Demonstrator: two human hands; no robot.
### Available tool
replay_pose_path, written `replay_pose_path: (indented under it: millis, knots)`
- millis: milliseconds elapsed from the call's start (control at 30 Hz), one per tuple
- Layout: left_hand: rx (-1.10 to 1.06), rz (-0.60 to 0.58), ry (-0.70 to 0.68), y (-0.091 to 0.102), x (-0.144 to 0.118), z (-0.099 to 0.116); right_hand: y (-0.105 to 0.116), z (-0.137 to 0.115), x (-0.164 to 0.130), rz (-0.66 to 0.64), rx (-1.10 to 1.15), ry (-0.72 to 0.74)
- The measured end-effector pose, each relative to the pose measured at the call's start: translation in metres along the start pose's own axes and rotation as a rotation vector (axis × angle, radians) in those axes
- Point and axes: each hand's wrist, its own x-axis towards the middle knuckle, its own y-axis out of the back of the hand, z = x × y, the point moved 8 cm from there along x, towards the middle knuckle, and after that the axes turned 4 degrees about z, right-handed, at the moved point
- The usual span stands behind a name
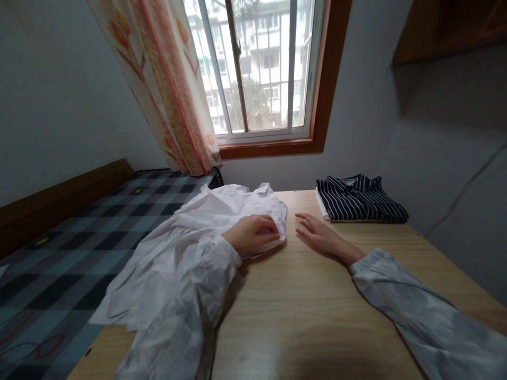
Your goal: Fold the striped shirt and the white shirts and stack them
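Observation:
A white shirt (174, 243) lies spread and wrinkled over the left side of the wooden table (301, 311), part of it reaching towards the bed. My left hand (253, 232) rests on or just over the shirt's right part, fingers loosely bent and the thumb apart from them. Its fingertips are partly hidden. To the right of the shirt, my right hand (319, 236) hovers over or touches bare tabletop, fingers spread and holding nothing. Beyond it, at the back right, sits a folded black-and-white striped garment (360, 198) with a white edge showing on its left.
A bed with a checked cover (130, 216) adjoins the table's left side. Behind the table are a window (265, 68) and a flowered curtain (158, 79). A wooden shelf (447, 31) hangs at the upper right, and a wall closes off the right side.

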Motion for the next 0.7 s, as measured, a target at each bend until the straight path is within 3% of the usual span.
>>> replay_pose_path:
  millis: [133, 233, 300, 433, 533, 700]
  knots:
    - [0.136, 0.151, 0.045, 0.025, -0.004, -0.017, -0.019, 0.001, 0.039, 0.021, -0.024, -0.082]
    - [0.3, 0.235, 0.219, 0.037, -0.012, -0.042, -0.026, 0.006, 0.067, 0.088, -0.043, -0.205]
    - [0.329, 0.195, 0.371, 0.034, -0.019, -0.059, -0.038, 0.007, 0.079, 0.094, 0.081, -0.268]
    - [0.284, 0.133, 0.562, 0.023, -0.027, -0.076, -0.074, -0.009, 0.084, 0.001, 0.552, -0.295]
    - [0.306, 0.125, 0.605, 0.017, -0.026, -0.075, -0.085, -0.025, 0.079, 0.009, 0.704, -0.269]
    - [0.39, 0.13, 0.587, 0.008, -0.021, -0.068, -0.076, -0.031, 0.074, 0.102, 0.768, -0.282]
